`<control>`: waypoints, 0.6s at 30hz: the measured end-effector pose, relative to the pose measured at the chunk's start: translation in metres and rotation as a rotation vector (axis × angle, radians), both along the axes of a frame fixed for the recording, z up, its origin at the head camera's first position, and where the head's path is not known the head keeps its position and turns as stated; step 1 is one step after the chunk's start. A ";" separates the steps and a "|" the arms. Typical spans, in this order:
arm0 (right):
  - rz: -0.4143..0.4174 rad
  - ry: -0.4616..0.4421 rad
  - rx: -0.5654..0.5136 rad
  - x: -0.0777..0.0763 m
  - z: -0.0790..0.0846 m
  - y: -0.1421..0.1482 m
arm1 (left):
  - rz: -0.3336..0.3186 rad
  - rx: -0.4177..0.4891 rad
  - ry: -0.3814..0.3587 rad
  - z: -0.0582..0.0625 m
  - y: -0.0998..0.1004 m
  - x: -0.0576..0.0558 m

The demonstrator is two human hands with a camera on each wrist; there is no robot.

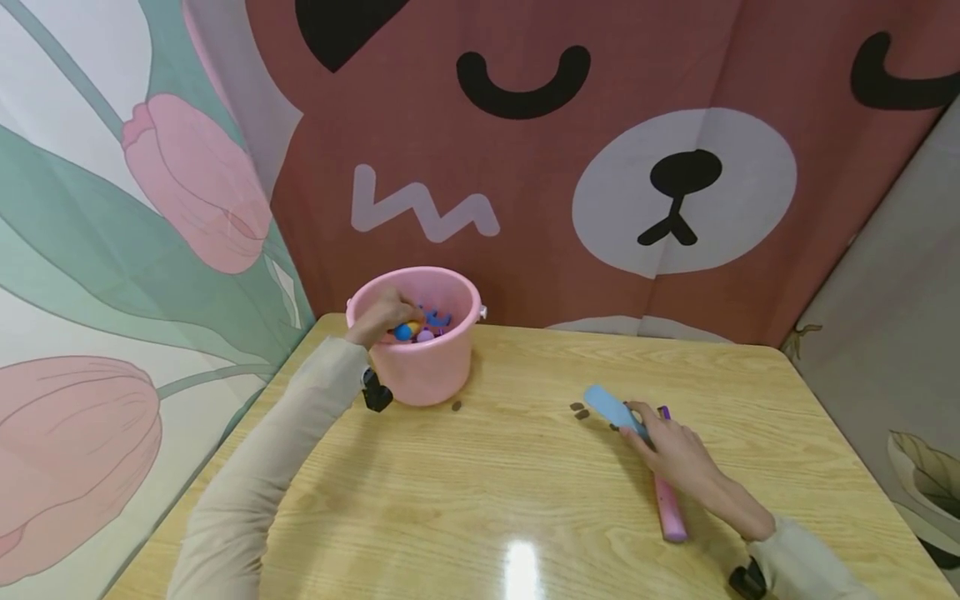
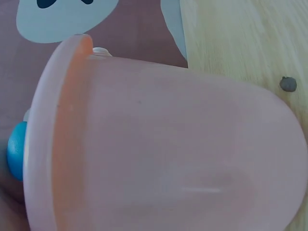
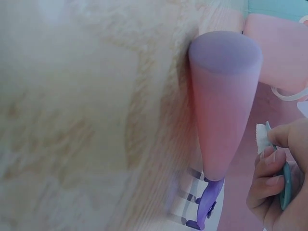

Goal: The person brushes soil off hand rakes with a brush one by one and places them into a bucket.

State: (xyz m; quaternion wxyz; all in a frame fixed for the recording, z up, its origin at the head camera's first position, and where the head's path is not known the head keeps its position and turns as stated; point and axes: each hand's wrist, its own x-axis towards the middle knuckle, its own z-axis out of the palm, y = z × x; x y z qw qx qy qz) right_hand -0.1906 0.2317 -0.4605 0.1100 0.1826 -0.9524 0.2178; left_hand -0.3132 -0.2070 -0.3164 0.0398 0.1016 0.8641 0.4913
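Observation:
My left hand (image 1: 386, 315) reaches over the near-left rim of a pink bucket (image 1: 420, 371), its fingers gripping a blue-and-yellow toy (image 1: 405, 331). In the left wrist view the blue rounded part (image 2: 17, 151) juts above the rim; the fingertips are hidden. Blue and purple toys (image 1: 437, 318) lie inside the bucket. Over the table's right side, my right hand (image 1: 678, 450) holds a light blue brush (image 1: 611, 407); its white bristles (image 3: 262, 138) show in the right wrist view. Under that hand lies a toy rake with a pink handle (image 1: 669, 508) and purple head (image 3: 208, 204).
Small dark lumps (image 1: 580, 411) lie by the brush's tip, and another lump (image 1: 457, 406) lies beside the bucket. The wooden table (image 1: 480, 483) ends at a printed bear curtain (image 1: 525, 192) behind. A flower-patterned curtain (image 1: 82, 275) hangs on the left.

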 end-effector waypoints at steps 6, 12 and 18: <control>0.002 0.005 -0.003 0.000 -0.001 0.001 | 0.014 -0.055 -0.012 -0.002 0.000 -0.003; 0.006 0.001 -0.013 0.001 0.003 0.000 | 0.044 -0.079 -0.036 -0.002 -0.005 -0.003; 0.007 0.006 -0.011 0.001 0.003 -0.001 | 0.051 0.007 0.043 -0.003 -0.005 -0.004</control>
